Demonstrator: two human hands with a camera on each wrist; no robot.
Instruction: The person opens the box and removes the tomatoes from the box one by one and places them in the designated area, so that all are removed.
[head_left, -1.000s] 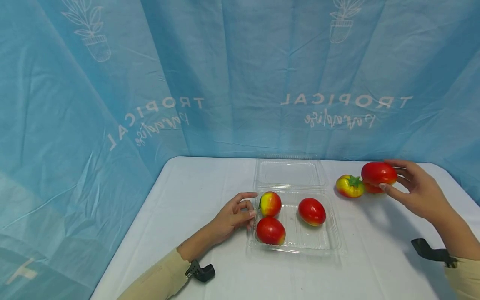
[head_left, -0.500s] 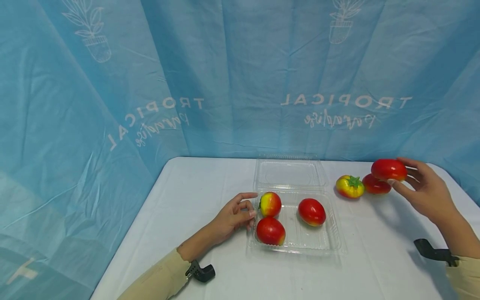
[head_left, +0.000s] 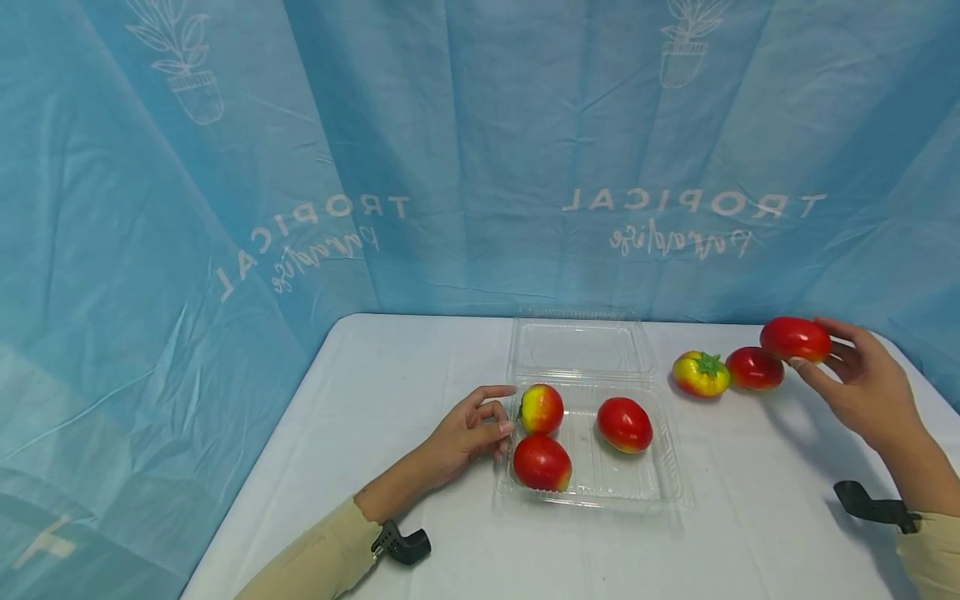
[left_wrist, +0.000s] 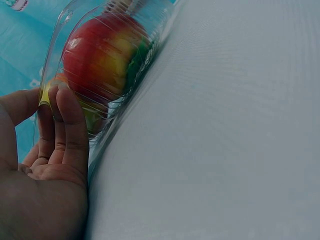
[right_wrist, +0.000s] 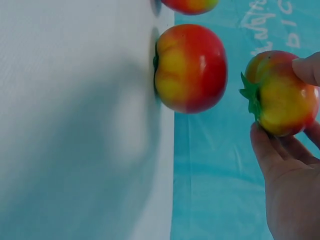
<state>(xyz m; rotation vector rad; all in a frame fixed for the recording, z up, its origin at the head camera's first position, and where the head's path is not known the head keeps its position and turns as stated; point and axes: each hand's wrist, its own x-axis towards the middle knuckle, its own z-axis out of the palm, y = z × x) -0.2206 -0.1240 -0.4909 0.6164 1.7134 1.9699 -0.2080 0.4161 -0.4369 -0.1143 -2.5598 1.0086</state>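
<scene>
My left hand [head_left: 461, 437] pinches the left wall of a clear plastic clamshell container [head_left: 611, 483], thumb and fingertips at its rim in the left wrist view. Three toy tomatoes lie in its tray: a red-yellow one [head_left: 542, 408] at the back left, a red one [head_left: 542, 463] in front of it and another red one [head_left: 626, 425] on the right. My right hand [head_left: 870, 387] grips a red tomato [head_left: 793, 338] above the table; its green calyx [right_wrist: 253, 97] shows in the right wrist view. Just left of it a red tomato [head_left: 756, 368] and a yellow-red tomato [head_left: 699, 374] rest side by side.
The container's lid [head_left: 581, 346] lies folded back, near the table's far edge. A white cloth covers the table [head_left: 397, 367]. Blue printed curtains [head_left: 510, 150] hang behind it and on the left. Each wrist carries a black camera mount [head_left: 405, 543].
My right hand has carried its tomato a little to the right, uncovering more of the red tomato on the table. The left hand and the container have stayed in place.
</scene>
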